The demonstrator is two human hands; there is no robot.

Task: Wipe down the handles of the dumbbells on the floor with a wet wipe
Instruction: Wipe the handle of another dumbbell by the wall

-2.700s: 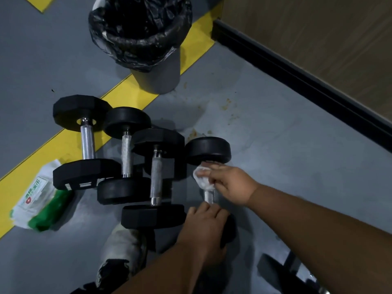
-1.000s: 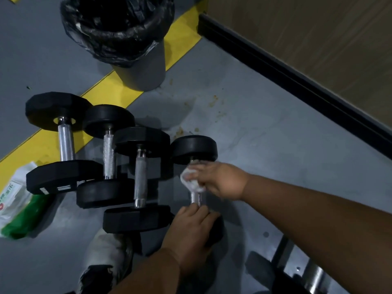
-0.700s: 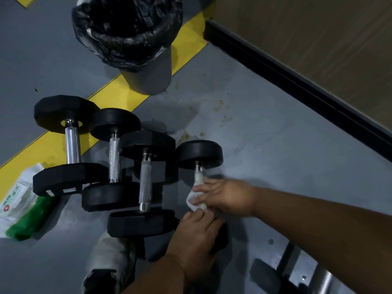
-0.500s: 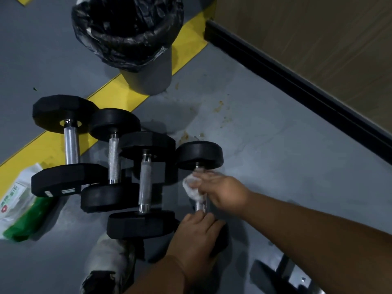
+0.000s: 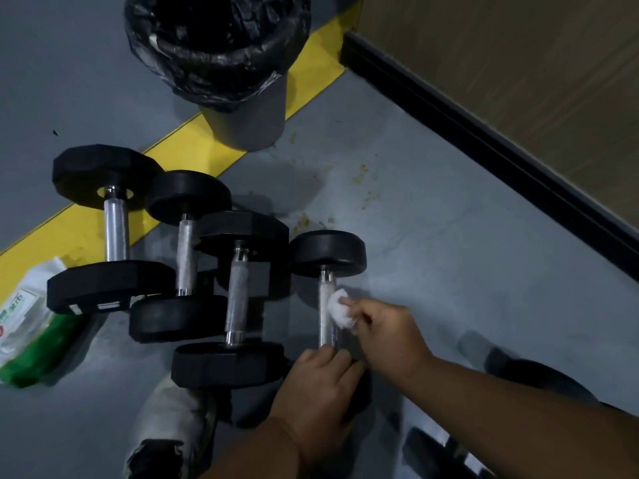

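Seen from the head view, the rightmost dumbbell (image 5: 326, 295) of a row of four lies on the floor (image 5: 432, 236) at the lower middle of the frame, its steel handle (image 5: 325, 305) running up and down the picture from the round head above to the head hidden under the left hand (image 5: 320, 385) below. That long axis matters most: any wiping stroke has to travel along it, toward the upper or the lower edge of the frame. The right hand (image 5: 387, 331) comes in from the lower right and sits just beside the handle's right flank, the nearer hand to the bare steel; its fingers are curled, pinching a bunched white wet wipe (image 5: 340, 307) that touches the handle about midway. The left hand lies over the near head, fingers bent down on it, seemingly bracing the dumbbell against rolling. Three other dumbbells (image 5: 183, 257) lie parallel to the left, a wipe packet (image 5: 27, 323) at the left edge, a lined bin (image 5: 224, 63) at the top.
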